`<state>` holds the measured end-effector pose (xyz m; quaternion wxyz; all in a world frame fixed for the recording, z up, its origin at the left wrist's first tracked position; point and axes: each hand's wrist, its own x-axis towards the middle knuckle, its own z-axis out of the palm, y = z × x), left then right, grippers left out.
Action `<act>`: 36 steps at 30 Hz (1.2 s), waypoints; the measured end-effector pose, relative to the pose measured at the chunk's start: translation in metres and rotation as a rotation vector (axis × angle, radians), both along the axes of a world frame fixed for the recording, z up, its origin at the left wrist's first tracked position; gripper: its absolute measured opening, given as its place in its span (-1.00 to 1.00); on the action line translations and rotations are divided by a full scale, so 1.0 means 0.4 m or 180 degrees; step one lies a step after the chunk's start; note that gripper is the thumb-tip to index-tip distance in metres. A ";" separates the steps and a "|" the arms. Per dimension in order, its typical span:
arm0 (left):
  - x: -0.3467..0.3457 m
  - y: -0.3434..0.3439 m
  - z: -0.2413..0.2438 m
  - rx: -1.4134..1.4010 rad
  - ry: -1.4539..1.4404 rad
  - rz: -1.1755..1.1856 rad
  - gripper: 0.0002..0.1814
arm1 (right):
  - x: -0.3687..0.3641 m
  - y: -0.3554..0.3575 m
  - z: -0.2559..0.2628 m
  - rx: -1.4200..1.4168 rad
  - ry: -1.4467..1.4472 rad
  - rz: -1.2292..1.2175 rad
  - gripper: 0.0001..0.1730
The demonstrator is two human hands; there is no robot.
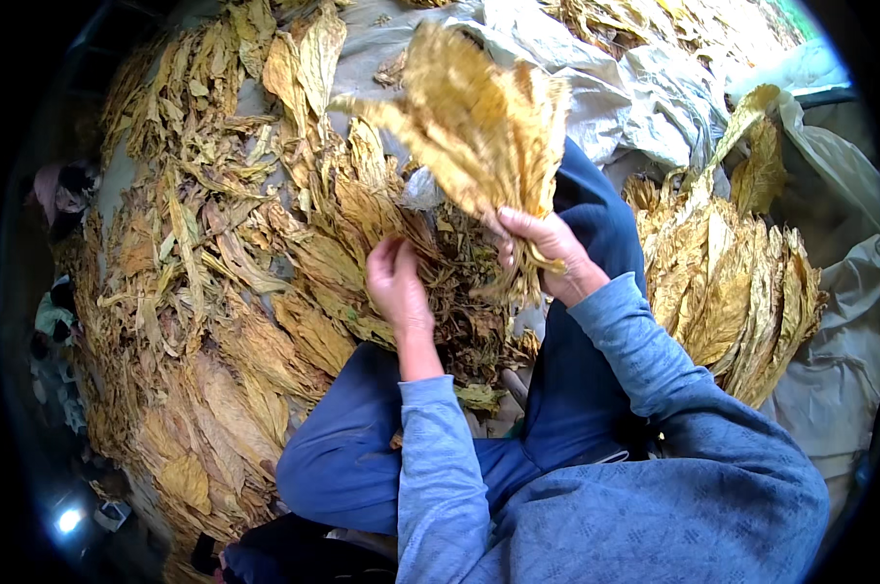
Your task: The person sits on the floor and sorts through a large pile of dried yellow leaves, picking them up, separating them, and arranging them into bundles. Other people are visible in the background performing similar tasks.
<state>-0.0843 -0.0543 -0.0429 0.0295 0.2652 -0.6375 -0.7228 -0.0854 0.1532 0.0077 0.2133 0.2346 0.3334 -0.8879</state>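
My right hand (549,248) grips a fanned bundle of dried tobacco leaves (494,131) by the stem ends. The broad leaf blades spread upward from the fist and look blurred. Stem ends hang below my fingers. My left hand (402,288) is at the near edge of a large spread of dried leaves (323,255), its fingers bent over brown leaves. Whether it pinches a leaf is hidden. Between my legs lies a dark heap of leaf scraps (476,314).
To my right stands a thick stack of flattened tobacco leaves (717,292). White plastic sheeting (600,80) lies crumpled at the back, with more leaves beyond it. My bent legs (352,452) frame the scrap heap. A bright lamp (69,520) shines at lower left.
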 end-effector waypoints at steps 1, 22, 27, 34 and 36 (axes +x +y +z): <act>0.016 -0.048 -0.064 -0.0400 -0.0109 0.0268 -0.53 | -0.006 0.007 0.001 -0.0069 0.0062 -0.0126 -0.76; 0.222 -0.209 -0.291 -0.0539 -0.1948 0.1138 -0.60 | -0.009 0.006 0.016 0.0118 -0.0061 -0.0170 -0.78; 0.242 -0.188 -0.275 -0.1385 -0.0966 0.1403 -0.73 | -0.003 0.007 0.008 0.0154 -0.0047 -0.0034 -0.77; 0.240 -0.154 -0.186 -0.2438 -0.1019 0.0520 -0.72 | -0.001 0.005 0.002 0.0195 -0.0006 -0.0070 -0.74; 0.277 -0.143 -0.217 -0.2604 -0.1216 0.0548 -0.71 | 0.000 0.002 0.007 0.0204 -0.0040 -0.0071 -0.74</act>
